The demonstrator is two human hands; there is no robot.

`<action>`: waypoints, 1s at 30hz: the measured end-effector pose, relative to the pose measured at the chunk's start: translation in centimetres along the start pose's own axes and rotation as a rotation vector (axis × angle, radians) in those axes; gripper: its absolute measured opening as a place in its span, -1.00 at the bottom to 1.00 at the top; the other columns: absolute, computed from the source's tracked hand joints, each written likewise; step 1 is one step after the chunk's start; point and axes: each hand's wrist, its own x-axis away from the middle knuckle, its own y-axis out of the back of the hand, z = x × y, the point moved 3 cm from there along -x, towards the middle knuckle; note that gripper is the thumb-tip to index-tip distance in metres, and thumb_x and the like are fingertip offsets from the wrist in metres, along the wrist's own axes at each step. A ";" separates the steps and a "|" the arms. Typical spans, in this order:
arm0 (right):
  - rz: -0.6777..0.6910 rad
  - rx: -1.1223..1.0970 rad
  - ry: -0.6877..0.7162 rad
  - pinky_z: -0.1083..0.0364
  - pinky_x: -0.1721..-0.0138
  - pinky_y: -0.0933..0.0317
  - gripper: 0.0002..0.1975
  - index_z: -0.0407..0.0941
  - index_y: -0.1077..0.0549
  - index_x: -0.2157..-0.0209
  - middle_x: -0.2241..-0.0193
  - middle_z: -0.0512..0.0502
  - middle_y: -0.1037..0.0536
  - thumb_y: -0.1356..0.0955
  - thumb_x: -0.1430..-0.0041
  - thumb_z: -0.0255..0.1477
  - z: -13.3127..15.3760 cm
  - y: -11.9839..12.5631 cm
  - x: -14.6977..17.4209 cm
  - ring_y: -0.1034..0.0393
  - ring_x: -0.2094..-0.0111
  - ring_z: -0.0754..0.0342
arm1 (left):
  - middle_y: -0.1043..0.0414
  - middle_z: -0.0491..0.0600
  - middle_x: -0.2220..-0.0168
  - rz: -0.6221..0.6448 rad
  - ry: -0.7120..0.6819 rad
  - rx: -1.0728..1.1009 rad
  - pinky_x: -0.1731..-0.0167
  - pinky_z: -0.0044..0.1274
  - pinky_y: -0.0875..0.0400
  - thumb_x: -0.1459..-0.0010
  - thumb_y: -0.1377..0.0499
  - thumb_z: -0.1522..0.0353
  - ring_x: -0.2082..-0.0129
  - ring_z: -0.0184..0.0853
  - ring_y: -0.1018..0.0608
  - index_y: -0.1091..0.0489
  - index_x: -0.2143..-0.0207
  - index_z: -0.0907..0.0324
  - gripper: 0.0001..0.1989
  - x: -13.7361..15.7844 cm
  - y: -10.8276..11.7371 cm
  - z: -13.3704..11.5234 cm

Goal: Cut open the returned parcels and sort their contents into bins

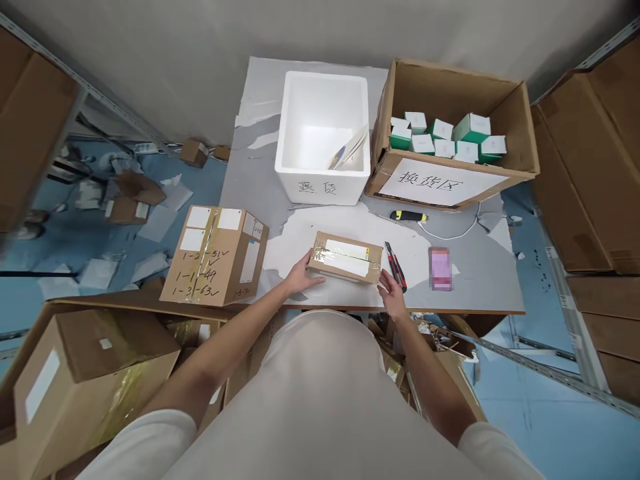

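A small taped cardboard box (373,254) with a white label on top lies near the front of the table. My left hand (301,276) grips its left end, thumb along the front side. At the right front corner, my right hand (393,294) holds the box with curled fingers. Just beyond that hand lies a red and black utility knife (396,268), its blade out. Farther back is a yellow and black utility knife (409,216). A phone-shaped pink thing (441,269), blurred out, rests to the right.
A white foam box (320,187) holding some papers stands at the back. Beside it, a large open carton (523,143) contains several green-and-white boxes (473,128). A handwritten-on carton (203,257) sits at the table's left edge. More cartons (100,373) crowd below left.
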 end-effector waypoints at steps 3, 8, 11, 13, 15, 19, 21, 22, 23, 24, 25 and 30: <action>0.147 0.181 0.028 -0.11 -0.12 -0.15 -0.27 0.01 -0.15 -0.23 -0.17 -0.15 -0.32 -0.38 0.01 -0.34 -0.1 -0.6 -0.9 -0.26 -0.14 -0.06 | -0.32 0.12 -0.13 -0.012 0.017 -0.081 -0.10 -0.28 -0.25 0.03 -0.27 0.19 -0.09 -0.10 -0.40 0.01 -0.29 0.18 -0.12 -0.1 -0.1 1.3; 0.140 0.422 0.080 -0.07 0.00 -0.26 -0.47 -0.16 -0.33 -0.10 0.10 -0.20 -0.55 -0.30 -0.05 -0.40 0.4 -0.9 -2.1 -0.44 0.07 -0.09 | -0.49 0.07 0.06 -0.025 -0.010 -0.129 -0.01 -0.34 -0.34 -0.12 -0.11 0.23 0.07 -0.17 -0.52 -0.17 -0.19 0.23 -0.41 0.7 -1.1 2.5; 0.133 0.489 0.089 -0.05 0.07 -0.31 -0.52 -0.16 -0.38 -0.04 0.17 -0.18 -0.58 -0.29 -0.04 -0.40 0.6 -0.7 -2.4 -0.47 0.14 -0.10 | -0.51 0.06 0.10 -0.050 -0.006 -0.150 0.03 -0.38 -0.35 -0.13 -0.09 0.24 0.09 -0.19 -0.52 -0.20 -0.16 0.25 -0.45 1.4 -1.4 2.4; 0.132 0.474 0.096 -0.04 0.09 -0.31 -0.55 -0.15 -0.41 -0.01 0.18 -0.17 -0.59 -0.29 -0.04 -0.38 1.0 -0.6 -2.4 -0.48 0.14 -0.10 | -0.53 0.06 0.13 -0.061 -0.004 -0.162 0.06 -0.41 -0.37 -0.13 -0.09 0.23 0.12 -0.19 -0.52 -0.23 -0.14 0.26 -0.46 1.7 -1.3 1.9; 0.154 0.436 0.110 -0.02 0.09 -0.32 -0.56 -0.15 -0.42 0.01 0.19 -0.15 -0.59 -0.30 -0.05 -0.33 1.8 -0.5 -2.4 -0.48 0.15 -0.08 | -0.54 0.04 0.16 -0.074 -0.004 -0.177 0.12 -0.45 -0.38 -0.13 -0.08 0.20 0.16 -0.21 -0.53 -0.29 -0.10 0.26 -0.48 1.8 -0.6 0.9; 0.139 0.488 0.113 0.04 0.20 -0.34 -0.55 -0.16 -0.49 0.09 0.28 -0.13 -0.61 -0.27 -0.12 -0.16 4.5 -0.5 -2.9 -0.49 0.23 -0.07 | -0.56 -0.03 0.30 -0.203 0.056 -0.309 0.27 -0.54 -0.34 -0.18 0.01 0.10 0.27 -0.24 -0.53 -0.47 0.09 0.23 -0.53 1.4 1.4 -1.5; 0.088 0.579 0.076 0.06 0.27 -0.32 -0.51 -0.16 -0.53 0.16 0.36 -0.13 -0.62 -0.23 -0.15 -0.08 5.5 -0.8 -3.5 -0.48 0.30 -0.07 | -0.55 -0.01 0.40 -0.262 0.129 -0.392 0.33 -0.53 -0.29 -0.19 0.05 0.08 0.32 -0.23 -0.52 -0.54 0.29 0.21 -0.51 0.8 2.1 -2.1; 0.073 0.609 0.054 0.06 0.29 -0.31 -0.48 -0.16 -0.55 0.20 0.40 -0.13 -0.61 -0.21 -0.15 -0.05 5.9 -1.1 -3.8 -0.48 0.33 -0.07 | -0.54 0.01 0.44 -0.273 0.161 -0.411 0.35 -0.52 -0.27 -0.19 0.04 0.07 0.34 -0.22 -0.52 -0.55 0.38 0.21 -0.51 0.5 2.2 -2.2; 0.069 0.623 0.035 0.06 0.29 -0.30 -0.47 -0.16 -0.56 0.22 0.43 -0.13 -0.61 -0.20 -0.14 -0.03 6.0 -1.4 -4.0 -0.47 0.34 -0.07 | -0.53 0.03 0.47 -0.271 0.188 -0.415 0.36 -0.51 -0.26 -0.18 0.04 0.08 0.36 -0.21 -0.51 -0.54 0.45 0.20 -0.51 0.2 2.2 -2.1; 0.071 0.624 0.022 0.05 0.27 -0.30 -0.45 -0.16 -0.57 0.23 0.43 -0.13 -0.61 -0.20 -0.14 -0.02 6.0 -1.8 -4.3 -0.47 0.33 -0.08 | -0.53 0.05 0.49 -0.265 0.205 -0.405 0.36 -0.50 -0.25 -0.18 0.03 0.09 0.37 -0.20 -0.51 -0.53 0.49 0.19 -0.52 -0.1 2.1 -1.8; 0.074 0.619 0.015 0.04 0.24 -0.30 -0.44 -0.15 -0.57 0.21 0.41 -0.13 -0.61 -0.19 -0.14 -0.01 5.8 -2.1 -4.5 -0.48 0.31 -0.09 | -0.52 0.06 0.50 -0.261 0.215 -0.390 0.36 -0.49 -0.26 -0.17 0.02 0.10 0.37 -0.19 -0.52 -0.52 0.52 0.19 -0.53 -0.4 1.9 -1.4; 0.018 0.450 -0.021 -0.04 0.13 -0.33 -0.39 -0.15 -0.50 0.05 0.16 -0.20 -0.59 -0.17 -0.16 0.00 3.4 -2.2 -4.2 -0.47 0.15 -0.12 | -0.56 0.06 0.37 -0.251 0.216 -0.247 0.26 -0.46 -0.36 -0.19 0.04 0.08 0.26 -0.19 -0.55 -0.53 0.32 0.19 -0.53 -0.1 1.9 1.5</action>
